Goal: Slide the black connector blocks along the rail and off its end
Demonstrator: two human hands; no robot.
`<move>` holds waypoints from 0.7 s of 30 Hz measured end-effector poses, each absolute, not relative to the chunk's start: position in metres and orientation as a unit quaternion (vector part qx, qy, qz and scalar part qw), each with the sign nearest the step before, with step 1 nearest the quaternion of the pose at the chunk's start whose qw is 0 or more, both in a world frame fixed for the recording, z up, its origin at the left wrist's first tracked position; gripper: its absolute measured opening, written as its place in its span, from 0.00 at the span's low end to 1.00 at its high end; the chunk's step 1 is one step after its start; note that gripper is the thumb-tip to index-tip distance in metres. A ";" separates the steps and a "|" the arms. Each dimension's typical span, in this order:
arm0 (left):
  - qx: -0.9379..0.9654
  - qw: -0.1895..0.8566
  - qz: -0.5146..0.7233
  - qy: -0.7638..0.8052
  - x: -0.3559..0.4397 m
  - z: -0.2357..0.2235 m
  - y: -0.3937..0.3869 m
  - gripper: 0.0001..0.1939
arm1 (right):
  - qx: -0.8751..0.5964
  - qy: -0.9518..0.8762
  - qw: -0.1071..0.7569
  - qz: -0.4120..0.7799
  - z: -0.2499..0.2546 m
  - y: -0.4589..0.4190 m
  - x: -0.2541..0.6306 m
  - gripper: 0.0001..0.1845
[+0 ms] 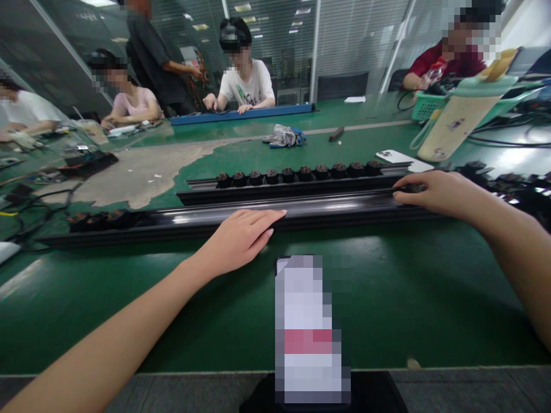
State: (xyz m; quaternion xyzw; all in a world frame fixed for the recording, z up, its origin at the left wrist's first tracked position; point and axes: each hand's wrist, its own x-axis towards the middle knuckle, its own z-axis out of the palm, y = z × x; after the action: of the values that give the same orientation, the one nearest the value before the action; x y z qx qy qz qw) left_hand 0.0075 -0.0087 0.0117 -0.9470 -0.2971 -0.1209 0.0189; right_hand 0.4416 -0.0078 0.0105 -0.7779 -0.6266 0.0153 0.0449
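A long black channel-shaped rail [327,207] lies across the table in front of me. My left hand [241,238] rests on its near edge around the middle, fingers stretched out and holding nothing. Toward the rail's right end, my right hand [434,192] has its thumb and fingers closed around a small black socket piece [414,187], mostly hidden by the hand. A few black socket pieces [101,219] sit at the left end of this rail. Behind it is a second black rail [258,193] bearing a row of several round black socket pieces [305,173].
A phone [307,321] lies at the table's front edge, and a white phone [402,160] lies behind my right hand. Loose black pieces [523,186] are heaped at the right. A tumbler [465,117], green basket [428,108] and gloves [284,136] are farther back. Co-workers sit opposite.
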 end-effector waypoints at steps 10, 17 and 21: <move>-0.948 0.024 -0.118 -0.293 0.008 0.012 -0.008 0.23 | -0.760 -0.648 0.043 -0.002 0.003 -0.007 0.443 0.34; -0.948 0.021 -0.120 -0.295 0.008 0.012 -0.008 0.23 | -0.763 -0.644 0.058 0.001 0.004 -0.007 0.439 0.32; -0.948 0.025 -0.120 -0.293 0.008 0.011 -0.008 0.23 | -0.773 -0.633 0.045 0.011 0.007 -0.006 0.438 0.35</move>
State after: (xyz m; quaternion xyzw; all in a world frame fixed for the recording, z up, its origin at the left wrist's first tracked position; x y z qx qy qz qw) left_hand 0.0077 -0.0082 0.0111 -0.9483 -0.2928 -0.1196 0.0247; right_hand 0.4384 -0.0063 0.0067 -0.7730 -0.6327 0.0108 0.0453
